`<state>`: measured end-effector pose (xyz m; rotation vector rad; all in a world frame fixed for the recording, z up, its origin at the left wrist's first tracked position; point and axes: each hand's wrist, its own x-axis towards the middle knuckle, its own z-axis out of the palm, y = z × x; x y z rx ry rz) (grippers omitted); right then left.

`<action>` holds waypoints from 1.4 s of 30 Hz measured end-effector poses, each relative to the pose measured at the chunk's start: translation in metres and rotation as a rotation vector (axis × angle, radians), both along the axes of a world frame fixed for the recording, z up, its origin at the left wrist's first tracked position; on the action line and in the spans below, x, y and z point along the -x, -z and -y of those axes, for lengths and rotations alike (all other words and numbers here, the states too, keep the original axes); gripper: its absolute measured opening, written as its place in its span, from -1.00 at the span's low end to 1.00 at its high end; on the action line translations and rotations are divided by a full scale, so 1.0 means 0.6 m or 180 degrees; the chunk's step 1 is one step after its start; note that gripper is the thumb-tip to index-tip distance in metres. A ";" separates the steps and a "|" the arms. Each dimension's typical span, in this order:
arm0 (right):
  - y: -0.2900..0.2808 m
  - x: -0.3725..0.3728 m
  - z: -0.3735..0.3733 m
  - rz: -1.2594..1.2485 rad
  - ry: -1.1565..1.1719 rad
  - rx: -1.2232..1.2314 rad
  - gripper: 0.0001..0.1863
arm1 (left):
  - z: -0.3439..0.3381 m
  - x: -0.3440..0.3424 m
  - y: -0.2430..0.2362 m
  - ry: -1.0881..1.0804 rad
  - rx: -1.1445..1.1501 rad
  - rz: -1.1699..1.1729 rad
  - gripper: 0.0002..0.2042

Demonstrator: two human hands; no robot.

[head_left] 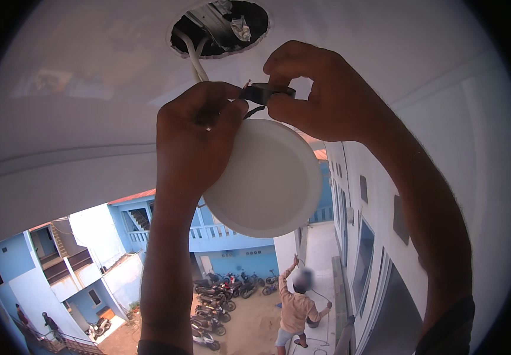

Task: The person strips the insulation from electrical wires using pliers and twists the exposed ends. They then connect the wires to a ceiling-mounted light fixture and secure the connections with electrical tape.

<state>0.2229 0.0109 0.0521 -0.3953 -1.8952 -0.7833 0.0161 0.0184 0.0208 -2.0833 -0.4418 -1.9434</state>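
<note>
Nearest to me: both bare hands raised overhead, close together. Left hand [199, 133]: grip narrow, thumb and fingertip pinched at the left end of a black tape-like band [258, 93]. Right hand [320, 89]: grip likewise narrow, thumb and bent fingers on the band's right end, which curves like a ring. The band thus sits between the two hands, just under the ceiling [78, 112]. A thin bare wire tip [248, 83] pokes up by the left fingertips; a dark lead [254, 112] runs down from there toward a round white lamp [267, 183]. Lamp is just below the hands, its pale disc toward me; contact with the left hand, cannot tell.

Above: ragged-edged hole [223, 51], metal strip [208, 26] inside, pale cables [192, 53] hanging out behind the left hand.

Right: white wall [444, 148] with windows.

Farther, below: another person [298, 312] on a pale walkway [323, 242], one arm raised. Beyond, parked motorcycles [214, 302] in a yard; a blue building [237, 228] behind.
</note>
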 end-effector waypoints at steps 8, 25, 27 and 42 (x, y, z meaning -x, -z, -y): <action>-0.040 0.112 0.085 -0.0078 -0.1447 0.0782 -0.66 | 0.097 0.089 -0.027 0.0016 -0.0126 -0.0172 -0.81; -0.002 0.310 0.181 -0.0295 0.0073 -0.0345 -0.69 | 0.197 0.293 -0.016 -0.0022 -0.0119 -0.0136 -0.82; 0.001 0.304 0.199 -0.0076 0.0300 -0.0400 -0.69 | 0.202 0.301 -0.019 -0.0027 -0.0054 -0.0179 -0.81; 0.025 0.204 0.107 -0.0331 -0.1645 0.0979 -0.62 | 0.116 0.192 0.015 -0.0089 0.0047 -0.0235 -0.81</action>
